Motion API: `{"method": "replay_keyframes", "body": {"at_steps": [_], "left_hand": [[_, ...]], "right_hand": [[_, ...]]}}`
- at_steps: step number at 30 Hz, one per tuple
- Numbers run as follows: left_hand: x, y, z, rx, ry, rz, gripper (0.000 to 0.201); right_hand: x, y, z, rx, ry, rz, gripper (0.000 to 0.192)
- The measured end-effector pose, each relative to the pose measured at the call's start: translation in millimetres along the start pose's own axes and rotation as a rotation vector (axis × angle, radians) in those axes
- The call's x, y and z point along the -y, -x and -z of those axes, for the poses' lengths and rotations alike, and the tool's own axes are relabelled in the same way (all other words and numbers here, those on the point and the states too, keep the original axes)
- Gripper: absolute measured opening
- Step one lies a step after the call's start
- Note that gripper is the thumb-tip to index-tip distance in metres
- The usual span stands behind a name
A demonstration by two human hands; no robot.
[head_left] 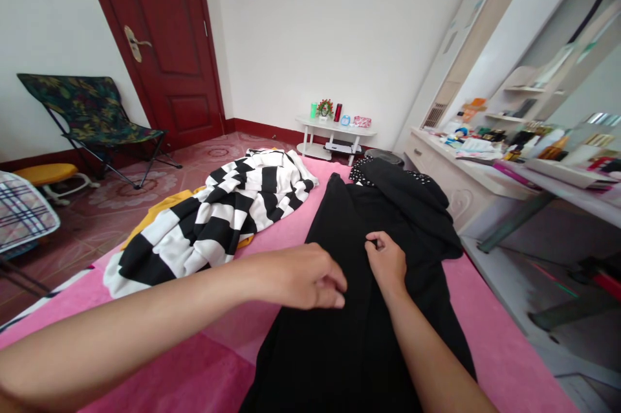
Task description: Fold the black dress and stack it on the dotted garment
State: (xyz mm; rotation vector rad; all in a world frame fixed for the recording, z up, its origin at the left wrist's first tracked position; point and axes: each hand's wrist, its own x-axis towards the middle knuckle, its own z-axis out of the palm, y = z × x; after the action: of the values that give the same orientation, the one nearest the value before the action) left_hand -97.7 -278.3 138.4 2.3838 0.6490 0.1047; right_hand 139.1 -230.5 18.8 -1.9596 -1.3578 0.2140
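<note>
A long black garment (334, 348) lies spread over the pink bed cover (499, 322), running away from me; its exact kind I cannot make out. My left hand (308, 277) is over its left half, palm down, fingers loosely curled with a small gap between thumb and forefinger. No cloth shows in that hand. To its right, my right hand (387, 261) is closed in a pinch at the garment's middle, apparently on the black fabric. Part of the garment is hidden under my right forearm.
A black-and-white checked garment (237, 202) lies heaped at left over yellow cloth (158, 213). Bunched dark clothing (407, 196) sits at the far right of the bed. A cluttered dressing table (485, 170) borders the right side. Beyond stand a folding chair (92, 109) and low white table (334, 125).
</note>
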Motion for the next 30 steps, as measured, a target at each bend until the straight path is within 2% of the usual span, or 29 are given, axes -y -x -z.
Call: {"method": "replay_keyframes", "body": {"at_steps": [2, 4, 6, 9, 13, 17, 21, 23, 25, 27, 30], "left_hand": [[25, -43, -7.6, -0.205, -0.180, 0.017, 0.042], [52, -85, -17.5, -0.253, -0.247, 0.094, 0.050], [74, -120, -27.0, -0.247, -0.288, 0.180, 0.054], [95, -151, -39.4, -0.319, -0.362, 0.259, 0.058], [107, -160, -52.0, -0.483, -0.411, 0.263, 0.062], [113, -159, -56.0, -0.500, -0.404, 0.241, 0.057], [115, -161, -54.6, -0.479, -0.393, 0.244, 0.056], [115, -161, -53.5, -0.477, -0.378, 0.241, 0.057], [116, -160, -52.4, -0.481, -0.358, 0.234, 0.058], [117, -158, -51.4, -0.484, -0.338, 0.218, 0.057], [119, -156, -50.3, -0.492, -0.321, 0.197, 0.057]], "right_hand": [[-1, 0, 0, 0.003, 0.004, 0.006, 0.022], [-1, -1, 0, 0.008, 0.006, 0.004, 0.021], [0, -2, 1, 0.020, 0.006, 0.005, 0.020], [1, -2, 1, 0.036, 0.030, 0.007, 0.020], [5, 3, 1, 0.056, 0.151, 0.018, 0.033], [8, -5, 4, 0.150, 0.259, 0.146, 0.033], [11, -53, 17, 0.339, 0.343, 0.172, 0.020], [13, -86, 20, 0.305, 0.380, 0.152, 0.023], [14, -115, 17, 0.202, 0.406, 0.167, 0.024], [12, -136, 10, 0.134, 0.444, 0.211, 0.038], [5, -160, 7, 0.123, 0.495, 0.259, 0.050]]}}
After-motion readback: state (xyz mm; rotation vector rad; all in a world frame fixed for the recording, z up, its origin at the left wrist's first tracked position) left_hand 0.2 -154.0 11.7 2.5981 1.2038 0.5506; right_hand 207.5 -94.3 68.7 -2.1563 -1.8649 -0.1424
